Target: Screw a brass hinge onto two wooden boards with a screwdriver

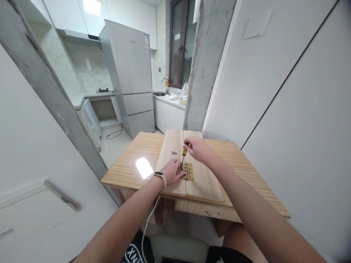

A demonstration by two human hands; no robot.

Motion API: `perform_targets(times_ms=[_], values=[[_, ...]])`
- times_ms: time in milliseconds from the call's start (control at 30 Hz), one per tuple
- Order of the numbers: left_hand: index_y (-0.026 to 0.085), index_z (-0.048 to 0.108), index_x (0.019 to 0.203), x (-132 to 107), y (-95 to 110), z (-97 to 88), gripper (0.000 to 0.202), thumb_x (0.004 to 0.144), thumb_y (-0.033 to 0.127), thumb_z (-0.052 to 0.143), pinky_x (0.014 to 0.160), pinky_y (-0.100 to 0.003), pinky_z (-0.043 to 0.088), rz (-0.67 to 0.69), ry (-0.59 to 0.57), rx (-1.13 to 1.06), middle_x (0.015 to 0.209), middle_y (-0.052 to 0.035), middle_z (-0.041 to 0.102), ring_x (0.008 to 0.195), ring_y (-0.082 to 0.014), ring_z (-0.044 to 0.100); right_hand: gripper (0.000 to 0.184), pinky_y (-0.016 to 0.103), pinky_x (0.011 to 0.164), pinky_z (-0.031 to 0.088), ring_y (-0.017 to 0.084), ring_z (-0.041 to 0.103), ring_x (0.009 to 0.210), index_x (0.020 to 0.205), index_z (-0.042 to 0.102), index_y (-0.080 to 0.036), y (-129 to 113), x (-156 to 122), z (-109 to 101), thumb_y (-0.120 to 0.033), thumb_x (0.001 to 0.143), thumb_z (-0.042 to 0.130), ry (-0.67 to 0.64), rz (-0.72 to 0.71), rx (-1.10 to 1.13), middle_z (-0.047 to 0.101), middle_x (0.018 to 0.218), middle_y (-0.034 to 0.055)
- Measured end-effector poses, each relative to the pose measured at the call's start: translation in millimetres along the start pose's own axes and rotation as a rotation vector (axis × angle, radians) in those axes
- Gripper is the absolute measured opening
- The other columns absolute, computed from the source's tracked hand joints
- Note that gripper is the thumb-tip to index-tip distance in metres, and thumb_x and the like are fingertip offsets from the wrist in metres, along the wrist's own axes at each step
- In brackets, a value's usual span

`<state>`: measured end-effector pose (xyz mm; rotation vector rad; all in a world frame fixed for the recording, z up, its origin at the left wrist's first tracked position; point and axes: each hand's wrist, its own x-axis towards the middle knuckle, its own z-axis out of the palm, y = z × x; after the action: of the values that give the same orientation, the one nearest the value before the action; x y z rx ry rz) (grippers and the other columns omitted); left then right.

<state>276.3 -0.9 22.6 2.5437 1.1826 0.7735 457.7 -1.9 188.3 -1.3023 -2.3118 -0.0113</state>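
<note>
Right hand (199,148) grasps the screwdriver (184,150) at 12 o'clock of the hinge (190,171), set across the wooden boards' (203,187) seam; left hand (172,171), at 9 o'clock, grip indeterminable, risks injury should a tilted tip skid

Hinge (190,171), brassy gold; screwdriver (184,151), yellow and black at the handle; boards (172,139), pale beige; tabletop (128,155), honey-brown with fine parallel stripes; fridge (134,65), silver-grey; right wall (304,117), white with a black diagonal line.

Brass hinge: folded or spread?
Spread: the brass hinge lies flat, straddling the left wooden board and right wooden board; the left hand partly covers it.
</note>
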Motion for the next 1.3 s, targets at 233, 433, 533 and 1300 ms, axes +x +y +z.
perform_targets(times_ms=[233, 433, 533, 1300], values=[[0.021, 0.059, 0.113, -2.1, 2.5, -2.2, 0.032, 0.096, 0.047, 0.065, 0.101, -0.046, 0.048, 0.01, -0.011, 0.025, 0.113, -0.0107, 0.06, 0.112, -0.0289, 0.056, 0.022, 0.028, 0.084, 0.048, 0.018, 0.067, 0.092, 0.107, 0.074, -0.018, 2.8, -3.5, -3.2, -0.006, 0.091, 0.064, -0.045, -0.019, 0.145, 0.075, 0.106, 0.0071], [0.02, 0.06, 0.111, -2.9, 1.4, 0.5, 0.031, 0.096, 0.047, 0.064, 0.103, -0.047, 0.047, 0.006, 0.001, 0.043, 0.113, -0.0108, 0.059, 0.112, -0.029, 0.055, 0.025, 0.028, 0.083, 0.048, 0.018, 0.068, 0.089, 0.105, 0.074, -0.019, 4.7, -4.1, -9.6, -0.004, 0.089, 0.063, -0.079, 0.028, 0.136, 0.077, 0.104, 0.0062], [0.02, 0.059, 0.112, -3.3, 2.3, 0.1, 0.032, 0.096, 0.048, 0.064, 0.103, -0.048, 0.047, 0.008, 0.004, 0.046, 0.113, -0.0108, 0.058, 0.112, -0.0294, 0.054, 0.019, 0.028, 0.08, 0.047, 0.018, 0.067, 0.086, 0.102, 0.074, -0.018, 3.0, -3.6, -10.3, -0.007, 0.09, 0.065, -0.073, 0.026, 0.101, 0.077, 0.101, 0.0068], [0.016, 0.053, 0.139, -2.8, 0.8, -3.3, 0.08, 0.085, 0.074, 0.065, 0.119, -0.052, 0.038, 0.056, -0.024, 0.034, 0.142, -0.0182, 0.056, 0.136, -0.0353, 0.048, 0.024, 0.03, 0.084, 0.049, 0.02, 0.069, 0.092, 0.108, 0.074, -0.02, 0.5, -8.3, -7.1, -0.007, 0.092, 0.062, -0.071, 0.033, 0.19, 0.077, 0.105, 0.0068]])
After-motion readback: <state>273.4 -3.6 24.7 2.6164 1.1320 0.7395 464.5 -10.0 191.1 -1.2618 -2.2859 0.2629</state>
